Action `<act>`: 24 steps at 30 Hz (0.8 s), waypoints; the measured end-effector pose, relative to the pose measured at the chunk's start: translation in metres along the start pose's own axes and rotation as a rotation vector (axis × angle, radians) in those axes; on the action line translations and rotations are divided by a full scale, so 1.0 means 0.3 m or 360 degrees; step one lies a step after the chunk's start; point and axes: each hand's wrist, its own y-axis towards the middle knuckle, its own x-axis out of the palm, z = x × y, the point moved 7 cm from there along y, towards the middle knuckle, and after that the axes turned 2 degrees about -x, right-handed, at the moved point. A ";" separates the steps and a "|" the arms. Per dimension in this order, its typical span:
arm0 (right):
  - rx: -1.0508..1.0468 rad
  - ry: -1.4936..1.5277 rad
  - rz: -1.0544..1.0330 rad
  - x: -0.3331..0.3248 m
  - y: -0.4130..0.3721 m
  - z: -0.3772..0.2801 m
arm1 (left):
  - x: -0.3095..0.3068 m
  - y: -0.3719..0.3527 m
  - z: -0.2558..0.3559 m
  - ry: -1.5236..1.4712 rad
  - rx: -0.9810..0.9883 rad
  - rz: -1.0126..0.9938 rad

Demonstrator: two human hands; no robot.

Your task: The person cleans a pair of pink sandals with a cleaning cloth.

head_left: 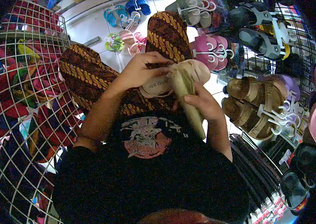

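Note:
A beige sandal (156, 86) with "NEW ERA" printed on its insole lies over my patterned lap. My left hand (140, 70) reaches across it, thumb and fingers pinched at the edge of a second beige sandal (189, 108). That one is turned on its side, its pale greenish sole showing and its strapped upper facing away to the right. My right hand (204, 103) grips the second sandal around its middle, thumb on the sole. Motion blurs the spot where my left fingertips meet it, so any small part between them cannot be made out.
A wire mesh basket (27, 93) with colourful goods stands on the left. Blue slippers (115, 15) and green sandals (113, 43) lie on the tiled floor ahead. Pink sandals (207, 52), brown sandals (257, 104) and grey-black sandals (260, 41) on white hangers crowd the right.

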 end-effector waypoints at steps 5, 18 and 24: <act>-0.0066 0.0956 -0.0139 0.036 0.032 0.013 | -0.015 -0.002 -0.022 -0.0094 -0.0375 -0.0051; -0.0425 0.0700 0.0256 -0.059 0.018 -0.019 | -0.011 -0.001 -0.046 -0.0262 -0.0393 -0.0224; -0.0348 0.0753 0.0283 -0.058 0.019 -0.010 | 0.005 -0.001 -0.040 -0.0139 -0.0254 -0.0187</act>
